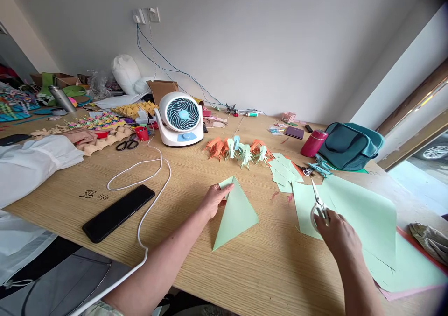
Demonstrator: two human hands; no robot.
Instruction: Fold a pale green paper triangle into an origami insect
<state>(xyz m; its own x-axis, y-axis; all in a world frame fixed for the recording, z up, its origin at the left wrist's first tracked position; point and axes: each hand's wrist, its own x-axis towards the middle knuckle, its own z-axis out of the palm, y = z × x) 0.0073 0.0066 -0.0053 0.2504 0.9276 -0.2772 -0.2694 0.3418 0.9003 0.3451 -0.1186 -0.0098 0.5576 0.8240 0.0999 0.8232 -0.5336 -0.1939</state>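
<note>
Folding paper at the counter
Left hand fingers pinch the green triangle, centre frame; right hand grips white scissors.

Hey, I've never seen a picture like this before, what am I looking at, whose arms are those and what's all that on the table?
This is one picture from a camera worn on a person's head, looking forward and down, so the two bare arms belong to the wearer. The left hand pinches the top of a folded green paper triangle lying on the wooden table. The right hand holds white-handled scissors, resting over large green paper sheets. Farther back stand a small desk fan, a row of folded paper figures, a red flask and a teal bag. A black phone lies at left, where another person's white sleeve shows.
</note>
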